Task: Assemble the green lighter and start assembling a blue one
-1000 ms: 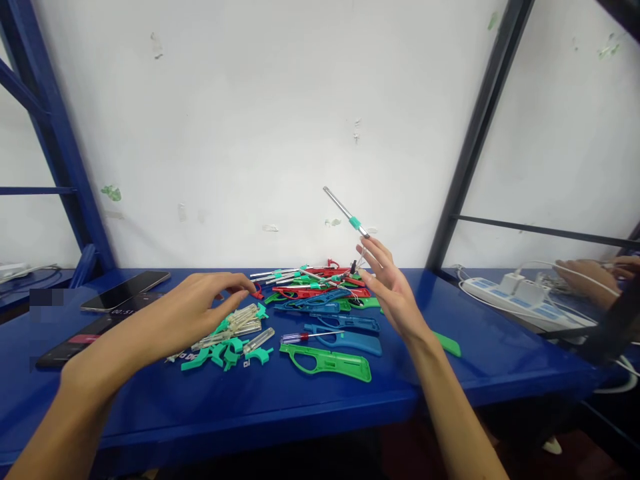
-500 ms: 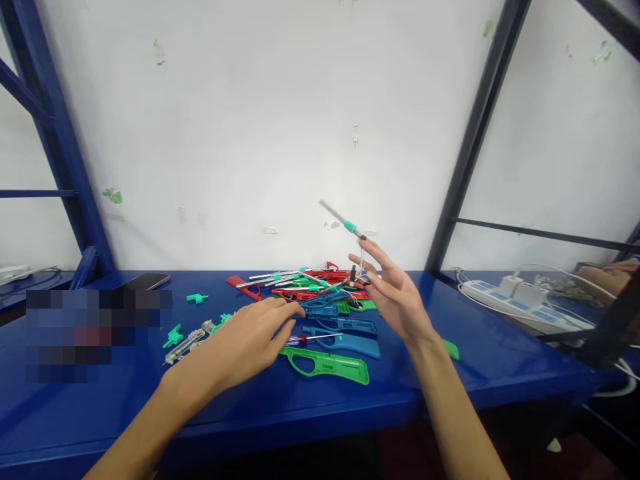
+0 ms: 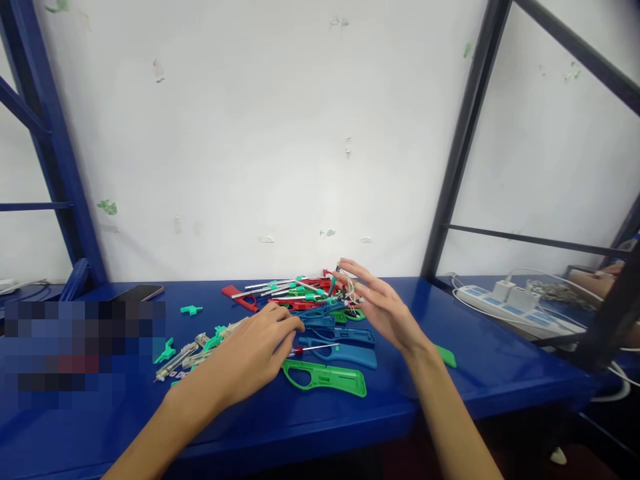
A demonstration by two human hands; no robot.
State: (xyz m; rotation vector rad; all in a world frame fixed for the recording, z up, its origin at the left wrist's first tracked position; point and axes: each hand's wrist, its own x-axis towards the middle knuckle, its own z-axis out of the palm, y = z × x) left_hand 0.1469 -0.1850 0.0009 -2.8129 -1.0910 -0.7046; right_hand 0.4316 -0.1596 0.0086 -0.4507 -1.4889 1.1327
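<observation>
Head view, as seen by an onlooker: two bare hands work over loose parts on a glossy blue metal table [image 3: 260,433]. The person's left hand [image 3: 253,350] is low and palm down, fingers curled together beside a screwdriver with a reddish handle and thin steel shaft [image 3: 323,347]; I can't tell whether it grips the handle. The right hand [image 3: 383,307] is raised over the back of the heap, fingers spread, with a tangle of thin white wires [image 3: 349,288] at the fingertips; whether they are pinched is unclear.

Much already lies separated, as far as I can judge. Nearest the table's front edge is a bright green plastic handle shell with a looped guard [image 3: 327,379], with a blue plastic handle shell [image 3: 353,355] just behind it and a red plastic handle shell [image 3: 237,295] farther back. Slim silver metal tubes with turquoise collars [image 3: 277,288] are piled near the wall. Left of the hands are clear plastic cylinder parts [image 3: 177,361] and a small turquoise plastic piece [image 3: 191,310], lying alone.

What seems unfinished is the wired part, not set down, and the collars, which remain on the tubes. The crowded heap hides whether other parts remain joined.
</observation>
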